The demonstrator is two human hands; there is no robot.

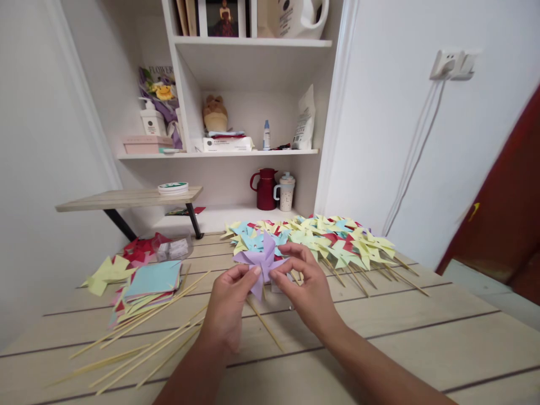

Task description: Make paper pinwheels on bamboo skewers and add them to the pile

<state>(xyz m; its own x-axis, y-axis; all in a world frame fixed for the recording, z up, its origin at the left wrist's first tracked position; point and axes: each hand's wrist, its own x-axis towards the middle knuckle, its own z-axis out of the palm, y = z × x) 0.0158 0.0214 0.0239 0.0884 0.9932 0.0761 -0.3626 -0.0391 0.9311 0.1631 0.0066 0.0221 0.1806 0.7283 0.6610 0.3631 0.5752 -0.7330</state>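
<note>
A purple paper pinwheel [262, 260] is held above the wooden table [422, 332], between both hands. My left hand [228, 309] pinches its lower left side with thumb and fingers closed. My right hand [306, 287] pinches its centre and right side, fingers curled. A thin wooden stick [265, 325] runs down from the pinwheel between my hands. Behind it lies a big heap of finished pinwheels [320, 239] in yellow, blue, green and red, their sticks pointing toward me.
Several loose bamboo sticks [147, 343] lie at the front left. A stack of coloured paper squares [149, 284] and yellow cut paper [107, 273] sit at the left, with a clear plastic box [175, 247] behind. White shelves [253, 152] stand at the back.
</note>
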